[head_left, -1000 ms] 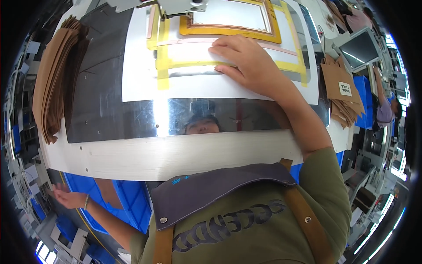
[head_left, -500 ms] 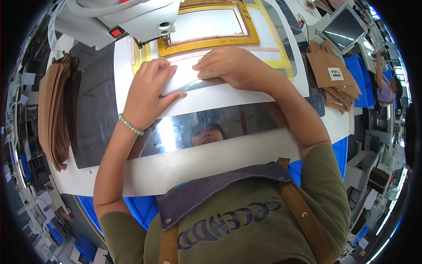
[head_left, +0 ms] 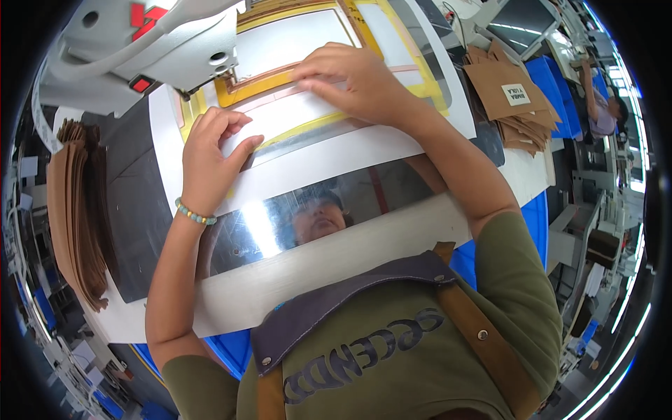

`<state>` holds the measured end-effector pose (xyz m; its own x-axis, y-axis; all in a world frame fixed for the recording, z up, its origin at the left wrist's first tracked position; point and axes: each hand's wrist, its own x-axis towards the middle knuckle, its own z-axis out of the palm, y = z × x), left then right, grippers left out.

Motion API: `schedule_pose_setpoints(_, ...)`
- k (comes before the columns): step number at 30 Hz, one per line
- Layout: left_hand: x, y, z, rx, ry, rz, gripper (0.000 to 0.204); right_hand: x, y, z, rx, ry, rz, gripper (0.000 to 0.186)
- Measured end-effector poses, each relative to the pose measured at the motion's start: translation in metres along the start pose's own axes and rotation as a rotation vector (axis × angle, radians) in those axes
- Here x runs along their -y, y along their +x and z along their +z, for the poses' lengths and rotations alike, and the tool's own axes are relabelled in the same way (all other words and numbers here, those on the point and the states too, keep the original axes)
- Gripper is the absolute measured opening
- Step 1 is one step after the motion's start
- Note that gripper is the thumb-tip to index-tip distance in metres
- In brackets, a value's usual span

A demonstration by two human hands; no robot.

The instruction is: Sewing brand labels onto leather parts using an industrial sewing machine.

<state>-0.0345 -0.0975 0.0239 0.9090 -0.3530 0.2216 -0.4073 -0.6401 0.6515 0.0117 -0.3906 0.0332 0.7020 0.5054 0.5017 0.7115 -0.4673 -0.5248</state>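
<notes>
A flat white sewing template (head_left: pixel 392 143) edged with yellow tape lies on the work surface. On it rests a yellow frame (head_left: pixel 262 89) with a brown inner border around a white panel. My left hand (head_left: pixel 217 150), with a beaded bracelet at the wrist, lies at the template's near left part, thumb and fingers apart. Over the frame's near edge is my right hand (head_left: pixel 360 84), its fingers bent and the thumb apart from them, with nothing seen in it. Whether its fingertips touch the frame I cannot tell. Between the hands runs a yellow tape strip (head_left: pixel 294 131).
A sewing machine head (head_left: pixel 161 59) overhangs the upper left. Brown paper-like pieces stand in a stack (head_left: pixel 73 217) at left; brown envelopes (head_left: pixel 514 94) are piled at right beside a blue bin (head_left: pixel 553 98). A shiny metal plate (head_left: pixel 402 185) lies nearer me. Another person (head_left: pixel 605 112) is far right.
My right hand has moved away from me, from the template's near strip up to the frame, its thumb parting from the fingers. The yellow strip between my hands now shows more. The view has shifted.
</notes>
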Motion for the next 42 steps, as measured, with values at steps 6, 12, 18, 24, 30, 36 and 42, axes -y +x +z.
schedule_pose_setpoints(6, 0.004, 0.002, 0.011, -0.063, -0.067, 0.068, 0.022, 0.003, -0.004, 0.019, 0.080, -0.022, -0.164, 0.028)
schedule_pose_setpoints(12, -0.002, 0.001, 0.010, -0.102, -0.200, -0.068, 0.011, 0.011, -0.007, 0.022, 0.105, -0.086, -0.153, 0.029)
schedule_pose_setpoints(18, 0.003, 0.001, 0.008, -0.084, -0.103, -0.013, 0.013, 0.017, -0.004, 0.025, 0.132, 0.003, -0.074, 0.019)
schedule_pose_setpoints(24, -0.001, 0.004, -0.003, -0.227, -0.106, 0.047, 0.016, 0.014, 0.010, 0.004, 0.152, 0.069, -0.105, 0.013)
schedule_pose_setpoints(30, 0.030, 0.006, -0.023, -0.217, 0.214, 0.176, 0.018, -0.007, 0.056, -0.036, 0.172, 0.092, 0.274, 0.020)
schedule_pose_setpoints(36, 0.037, 0.007, -0.017, -0.003, 0.439, 0.217, 0.038, -0.024, 0.079, -0.041, 0.445, -0.111, 0.498, 0.016)
schedule_pose_setpoints(42, 0.038, 0.007, -0.021, 0.132, 0.457, 0.181, 0.060, -0.029, 0.082, -0.024, 0.516, 0.039, 0.475, 0.018)
